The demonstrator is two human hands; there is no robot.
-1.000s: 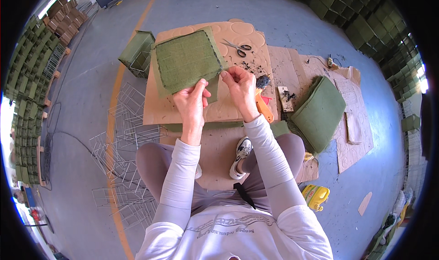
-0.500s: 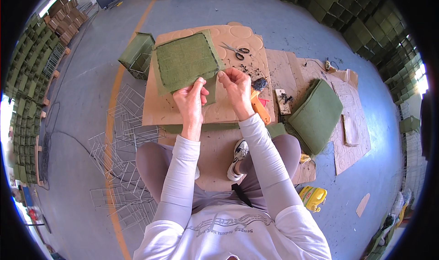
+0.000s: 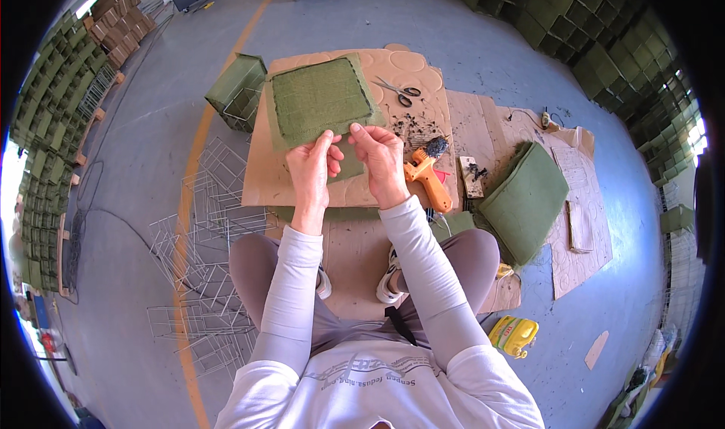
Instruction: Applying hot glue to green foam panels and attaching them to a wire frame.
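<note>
A green fabric square [image 3: 321,93] with a dark line round its border lies over the cardboard-topped work surface [image 3: 260,187]. Its near edge is pinched between the thumb and fingers of my left hand [image 3: 310,172]. Close beside it, my right hand [image 3: 382,163] pinches the same edge, its thumb a short way from the left fingertips. Another piece of green fabric [image 3: 350,165] shows beneath, partly hidden by my hands. To the right of my right hand lies an orange glue gun [image 3: 432,181] with a black-crusted tip. Black-handled scissors [image 3: 402,92] rest beyond it.
A green fabric-covered box frame [image 3: 239,89] stands at the left. Bare wire frames [image 3: 208,255] pile on the floor below it. Stacked green fabric sheets [image 3: 527,202] lie at right, near a wooden block [image 3: 471,178]. A yellow container [image 3: 513,335] sits by my right knee.
My right hand has slid left along the near edge from the corner, closer to my left hand. The whole view has shifted slightly, showing more of the glue gun.
</note>
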